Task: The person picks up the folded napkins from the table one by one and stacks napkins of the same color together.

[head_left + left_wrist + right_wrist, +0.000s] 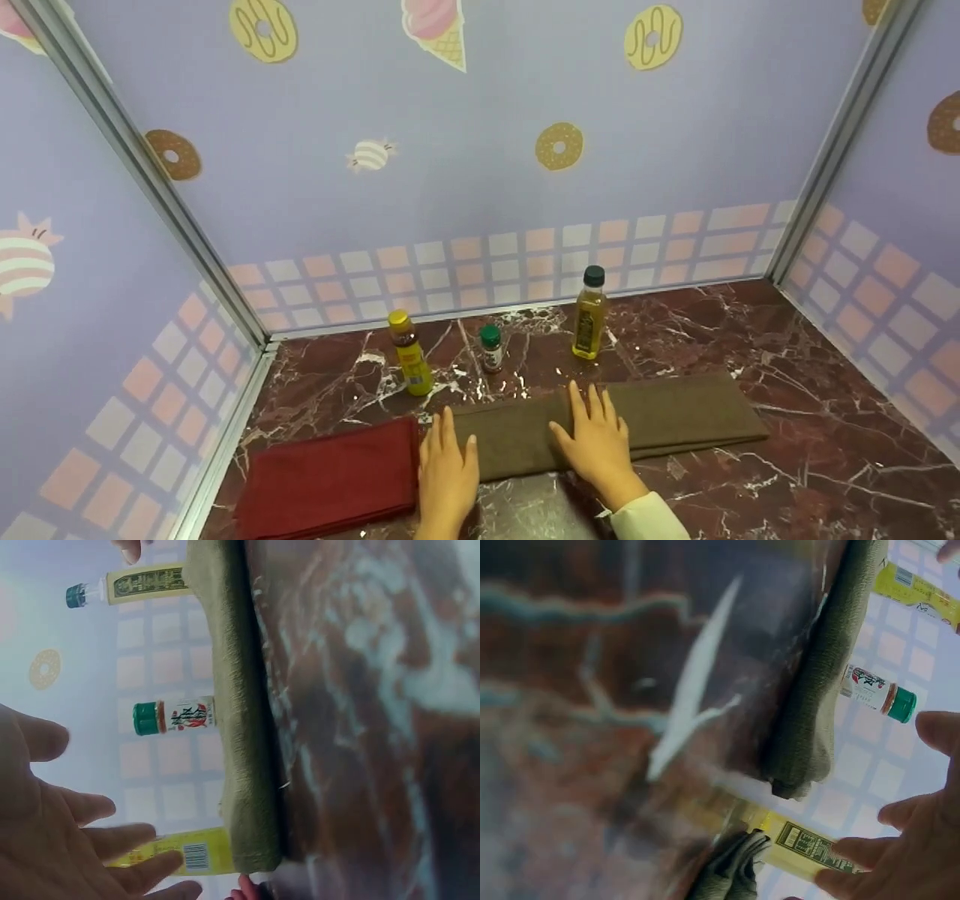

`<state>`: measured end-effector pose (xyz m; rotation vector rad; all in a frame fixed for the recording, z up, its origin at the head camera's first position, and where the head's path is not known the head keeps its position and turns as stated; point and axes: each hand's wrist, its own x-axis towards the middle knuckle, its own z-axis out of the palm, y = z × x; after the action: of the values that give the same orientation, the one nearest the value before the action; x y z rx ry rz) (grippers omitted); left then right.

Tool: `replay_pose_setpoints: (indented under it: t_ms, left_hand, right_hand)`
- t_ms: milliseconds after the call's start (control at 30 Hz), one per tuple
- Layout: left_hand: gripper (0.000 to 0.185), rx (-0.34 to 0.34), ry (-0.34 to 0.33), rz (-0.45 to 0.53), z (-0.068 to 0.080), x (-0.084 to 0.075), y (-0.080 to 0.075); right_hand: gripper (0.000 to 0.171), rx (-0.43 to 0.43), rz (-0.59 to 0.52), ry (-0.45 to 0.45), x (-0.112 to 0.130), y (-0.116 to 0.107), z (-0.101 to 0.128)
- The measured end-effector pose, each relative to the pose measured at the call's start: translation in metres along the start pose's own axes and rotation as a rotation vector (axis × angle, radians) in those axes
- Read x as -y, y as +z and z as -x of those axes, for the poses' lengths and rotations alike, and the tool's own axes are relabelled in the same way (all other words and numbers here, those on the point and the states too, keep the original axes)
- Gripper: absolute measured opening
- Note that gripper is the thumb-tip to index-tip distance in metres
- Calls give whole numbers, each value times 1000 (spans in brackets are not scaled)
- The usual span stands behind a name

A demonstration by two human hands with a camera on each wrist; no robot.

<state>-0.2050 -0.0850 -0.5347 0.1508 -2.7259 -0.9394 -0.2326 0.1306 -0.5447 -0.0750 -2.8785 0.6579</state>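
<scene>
An olive-brown cloth (517, 442), folded into a long strip, lies across the dark red marbled tabletop (832, 420). My left hand (448, 469) is at its left end, fingers extended forward and the thumb apart. Over the middle of the strip, my right hand (596, 442) has its fingers spread and straight. Each wrist view shows the fingers held loosely with nothing gripped between them. Just left of my left hand is a folded dark red cloth (334, 480). The right wrist view shows a second bunched piece of olive cloth (731, 870) near the bottom.
Behind the cloths stand a yellow-capped bottle (411, 356), a small green-capped jar (491, 349) and a dark-capped bottle of yellow oil (589, 319). Patterned lilac walls (480, 187) with metal corner posts (847, 142) enclose the back and sides.
</scene>
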Motion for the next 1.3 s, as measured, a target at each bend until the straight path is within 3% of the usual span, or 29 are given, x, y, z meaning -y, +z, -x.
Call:
replay_pose_setpoints:
  t_ms: [100,267,533,800,1033,1300]
  left_hand:
    - [58,7,-56,3,1,1,4]
    - [56,40,-133,-53,3,2,10]
    - [57,41,-140,-194,1,5,12]
    - [53,81,-172,-108,-6,9,11]
    - [36,60,-128,-153,-8,10,10]
    - [34,89,-131,19,-17,16,-2]
  right_hand:
    - [72,68,17,26,-1,0,4]
    - [67,100,66,10,-3,0,6]
    - [59,71,42,-45,-5,0,10]
    - [54,54,-11,-52,-6,1,12]
    - [49,93,-5,-30,-5,2,12]
    - [50,100,-72,-23,-7,2,10]
